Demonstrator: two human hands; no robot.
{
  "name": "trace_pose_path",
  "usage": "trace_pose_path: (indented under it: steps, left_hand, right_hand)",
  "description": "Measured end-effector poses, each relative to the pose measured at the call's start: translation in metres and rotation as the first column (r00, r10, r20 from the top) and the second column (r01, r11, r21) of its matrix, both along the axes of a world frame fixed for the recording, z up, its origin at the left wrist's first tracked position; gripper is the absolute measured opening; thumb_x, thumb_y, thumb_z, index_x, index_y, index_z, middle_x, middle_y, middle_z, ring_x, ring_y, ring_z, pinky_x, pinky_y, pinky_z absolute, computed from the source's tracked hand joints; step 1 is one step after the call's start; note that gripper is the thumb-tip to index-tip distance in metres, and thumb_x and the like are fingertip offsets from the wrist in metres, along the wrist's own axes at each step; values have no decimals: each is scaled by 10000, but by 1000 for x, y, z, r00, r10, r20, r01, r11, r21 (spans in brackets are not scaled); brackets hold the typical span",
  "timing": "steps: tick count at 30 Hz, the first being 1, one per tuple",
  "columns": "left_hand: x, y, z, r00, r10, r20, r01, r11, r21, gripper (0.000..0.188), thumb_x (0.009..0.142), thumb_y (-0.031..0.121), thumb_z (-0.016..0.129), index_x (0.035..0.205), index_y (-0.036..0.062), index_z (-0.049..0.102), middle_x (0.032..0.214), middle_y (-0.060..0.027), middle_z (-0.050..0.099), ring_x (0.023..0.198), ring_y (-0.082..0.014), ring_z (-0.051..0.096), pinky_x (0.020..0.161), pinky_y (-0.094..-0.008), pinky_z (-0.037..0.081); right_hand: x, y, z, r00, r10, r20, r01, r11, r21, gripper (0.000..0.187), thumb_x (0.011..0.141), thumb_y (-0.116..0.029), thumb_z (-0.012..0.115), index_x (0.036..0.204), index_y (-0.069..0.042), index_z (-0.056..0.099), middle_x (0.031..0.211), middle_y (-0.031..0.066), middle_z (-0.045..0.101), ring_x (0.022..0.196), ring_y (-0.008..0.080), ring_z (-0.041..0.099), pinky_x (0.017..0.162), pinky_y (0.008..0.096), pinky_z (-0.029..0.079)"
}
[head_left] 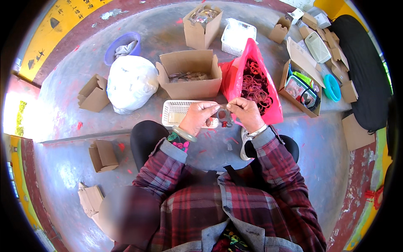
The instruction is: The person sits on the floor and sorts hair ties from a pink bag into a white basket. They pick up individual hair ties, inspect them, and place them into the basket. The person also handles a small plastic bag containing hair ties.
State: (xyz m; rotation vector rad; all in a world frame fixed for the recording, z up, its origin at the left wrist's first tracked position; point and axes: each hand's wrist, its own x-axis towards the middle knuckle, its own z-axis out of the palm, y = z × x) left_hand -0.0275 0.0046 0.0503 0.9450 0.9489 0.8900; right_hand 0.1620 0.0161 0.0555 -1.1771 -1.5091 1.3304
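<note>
My left hand (199, 117) and my right hand (247, 114) meet in front of me, fingers closed in pinches. Between them hangs a small clear bag (224, 116) with grey and red loops in it, which look like hair ties. Both hands seem to grip its upper edge. Under and beside my left hand stands a white slotted plastic basket (171, 110), partly hidden by that hand. Right behind my right hand, a pink plastic bag (271, 101) gapes, full of red and dark loops (253, 85).
Beyond the basket is an open cardboard box (191, 89) of clear packets. A stuffed white bag (131, 84) and a purple basin (110, 53) stand left. To the right are a box of mixed things (310, 110) and a turquoise basin (331, 88). A floor step (84, 137) runs before me.
</note>
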Motion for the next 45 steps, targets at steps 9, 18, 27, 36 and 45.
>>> trace_pose_path:
  steps: [9,18,27,36,45]
  left_hand:
    - [-9,5,4,983,64,-174,-34,985,171,185,832,153,624,912,-8,667,730,6,622,588,-31,498,533,-191,404]
    - [-58,85,40,828,524,-199,-455,836,306,144,838,62,575,923,-51,603,810,-61,616,664,-107,594,589,-211,502]
    - [-60,161,-24,837,476,-270,-444,879,175,158,837,36,546,915,-101,553,869,-130,589,729,-186,617,645,-270,561]
    - [-63,144,-21,807,570,-153,-552,821,147,260,867,133,541,1043,-57,532,882,-124,612,748,-186,617,673,-297,547]
    - [-83,67,14,516,816,-261,-519,540,663,372,889,273,497,681,-11,619,632,-90,624,607,-139,577,582,-290,447]
  right_hand:
    - [1,4,3,1000,-10,16,10,1000,-22,126,845,-105,592,839,16,627,706,-15,570,666,39,479,600,210,404]
    - [0,5,15,1000,-19,19,20,998,-60,184,872,-121,543,866,46,620,734,37,611,695,87,554,641,229,444]
    - [-6,7,28,994,62,92,-57,997,-56,173,881,-91,532,875,63,610,762,60,639,721,98,604,676,241,490]
    - [-1,6,24,995,47,93,-44,998,-42,173,873,-81,529,835,65,613,710,48,624,687,91,584,652,238,479]
    - [9,0,26,997,-77,-3,76,990,-117,187,871,-110,542,821,45,633,679,41,605,657,80,555,612,216,442]
